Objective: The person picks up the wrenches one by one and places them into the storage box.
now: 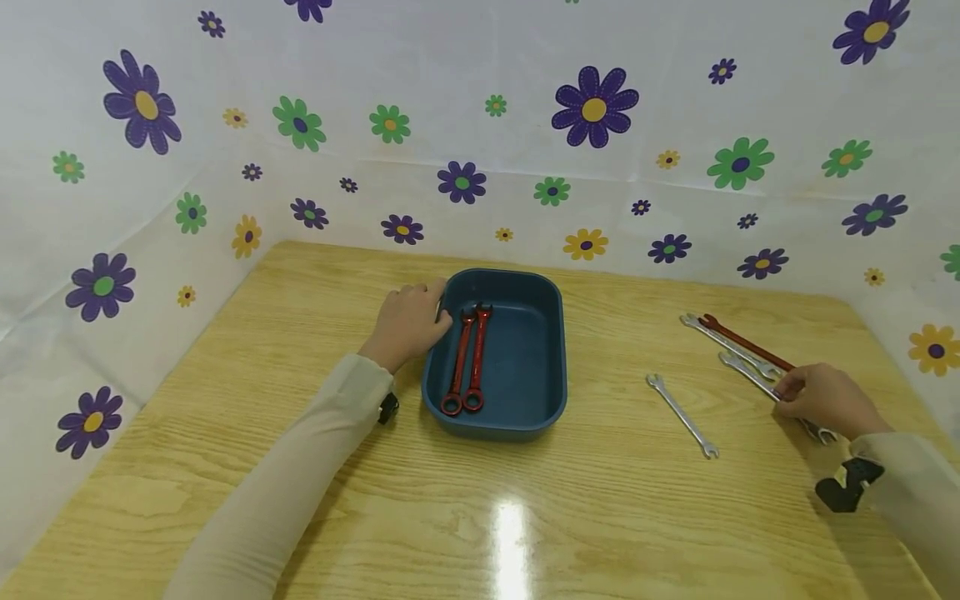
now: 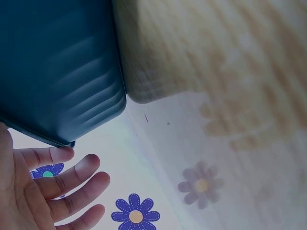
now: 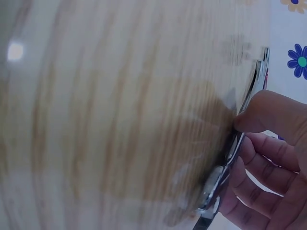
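A blue plastic bin (image 1: 528, 429) stands on the table with two red combination wrenches (image 1: 478, 354) lying side by side along its left part. My left hand (image 1: 408, 325) holds the bin's left rim, thumb over the edge and fingers outside; in the left wrist view the index finger touches the rim while the other fingers spread free. At the right, my right hand (image 1: 828, 400) pinches a silver wrench (image 1: 750, 375) between thumb and fingers, covering its middle. Just beyond lie another silver wrench (image 1: 723, 340) and a red wrench (image 1: 746, 342), its near end hidden by the hand.
Between the bin and my right hand lies a separate silver open-ended wrench (image 1: 682, 417). The wooden table (image 1: 600, 525) ends at the back and left against a white flowered cloth (image 1: 510, 67).
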{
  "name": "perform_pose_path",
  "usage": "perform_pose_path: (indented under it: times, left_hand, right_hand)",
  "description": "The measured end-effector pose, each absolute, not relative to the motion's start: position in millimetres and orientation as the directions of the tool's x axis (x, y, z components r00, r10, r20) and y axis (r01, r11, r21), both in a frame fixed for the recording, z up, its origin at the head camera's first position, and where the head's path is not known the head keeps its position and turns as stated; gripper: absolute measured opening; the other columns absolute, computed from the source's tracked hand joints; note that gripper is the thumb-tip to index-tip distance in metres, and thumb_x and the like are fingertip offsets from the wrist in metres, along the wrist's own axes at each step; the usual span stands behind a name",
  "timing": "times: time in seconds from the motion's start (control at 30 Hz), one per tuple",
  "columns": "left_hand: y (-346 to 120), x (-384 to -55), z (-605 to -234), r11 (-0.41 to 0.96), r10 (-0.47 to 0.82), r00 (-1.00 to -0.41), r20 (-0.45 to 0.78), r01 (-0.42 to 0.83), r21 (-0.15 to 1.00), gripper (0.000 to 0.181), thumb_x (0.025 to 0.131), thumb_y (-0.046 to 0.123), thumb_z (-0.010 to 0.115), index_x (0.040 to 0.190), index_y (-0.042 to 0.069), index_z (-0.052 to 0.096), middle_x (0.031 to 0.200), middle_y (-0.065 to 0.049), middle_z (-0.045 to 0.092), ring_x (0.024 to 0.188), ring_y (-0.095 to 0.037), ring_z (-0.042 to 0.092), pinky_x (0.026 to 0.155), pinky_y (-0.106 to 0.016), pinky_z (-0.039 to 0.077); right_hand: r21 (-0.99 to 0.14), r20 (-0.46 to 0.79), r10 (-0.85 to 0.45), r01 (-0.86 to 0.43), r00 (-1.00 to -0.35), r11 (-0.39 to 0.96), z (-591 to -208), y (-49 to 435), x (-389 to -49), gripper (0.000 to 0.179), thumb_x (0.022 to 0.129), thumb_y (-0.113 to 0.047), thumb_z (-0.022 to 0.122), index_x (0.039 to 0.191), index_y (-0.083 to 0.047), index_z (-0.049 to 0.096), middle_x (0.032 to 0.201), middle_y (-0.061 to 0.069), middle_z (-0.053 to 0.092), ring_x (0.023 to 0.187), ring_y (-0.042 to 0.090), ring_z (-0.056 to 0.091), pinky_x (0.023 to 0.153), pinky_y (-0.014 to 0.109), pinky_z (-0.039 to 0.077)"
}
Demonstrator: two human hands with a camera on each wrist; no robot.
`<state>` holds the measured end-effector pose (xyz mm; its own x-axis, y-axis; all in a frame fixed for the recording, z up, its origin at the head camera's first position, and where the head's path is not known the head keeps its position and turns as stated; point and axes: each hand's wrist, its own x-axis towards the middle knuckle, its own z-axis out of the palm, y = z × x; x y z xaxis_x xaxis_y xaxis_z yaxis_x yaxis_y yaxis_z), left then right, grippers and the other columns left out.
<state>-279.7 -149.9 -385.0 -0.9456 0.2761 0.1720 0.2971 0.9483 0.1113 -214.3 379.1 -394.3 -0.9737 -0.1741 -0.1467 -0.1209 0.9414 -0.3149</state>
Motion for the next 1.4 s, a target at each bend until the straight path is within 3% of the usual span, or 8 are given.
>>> perform_pose_path:
  times: [0.63,0.93,1.27,1.4]
  left_hand:
    - [-150,-279,-385,0.949,0.278,-0.944,0.180,0.299,0.103,0.042,0.091,0.026,0.048,0.127,0.005,0.048,0.104,-0.019,0.065,0.091,-0.035,0.062,0.081,-0.049,0.050]
    - [-151,-279,-385,0.949,0.276,-0.944,0.182,0.298,0.104,0.043,0.091,0.026,0.047,0.128,0.005,0.047,0.104,-0.019,0.065,0.091,-0.035,0.062,0.082,-0.050,0.049]
    - [-152,-281,-389,0.949,0.276,-0.944,0.180,0.298,0.104,0.044,0.091,0.027,0.047,0.129,0.006,0.046,0.105,-0.020,0.065,0.092,-0.036,0.062,0.084,-0.051,0.048]
    - [-152,-281,-388,0.950,0.276,-0.944,0.180,0.297,0.101,0.043,0.091,0.027,0.047,0.128,0.006,0.046,0.105,-0.019,0.065,0.094,-0.036,0.062,0.086,-0.052,0.047]
  right_hand:
    - [-0.349,-0.130,-0.123,-0.070,-0.984,0.934,-397,381,-208,0.023,0.073,-0.016,0.073,0.086,0.003,0.067,0.076,0.006,0.066,0.067,0.012,0.053,0.062,0.031,0.042]
    - [-0.358,-0.117,-0.166,-0.115,-0.979,0.927,-400,386,-207,0.017,0.079,-0.012,0.068,0.087,0.003,0.067,0.077,0.009,0.066,0.067,0.013,0.059,0.058,0.029,0.046]
    - [-0.278,-0.045,-0.201,-0.181,-0.979,0.943,-398,378,-200,0.023,0.080,-0.009,0.068,0.095,0.008,0.070,0.076,0.015,0.069,0.057,0.009,0.054,0.049,0.027,0.042]
    - [-0.180,0.016,-0.247,-0.246,-0.969,0.952,-398,370,-199,0.016,0.077,-0.003,0.069,0.087,0.009,0.071,0.075,0.019,0.069,0.059,0.021,0.061,0.055,0.036,0.049]
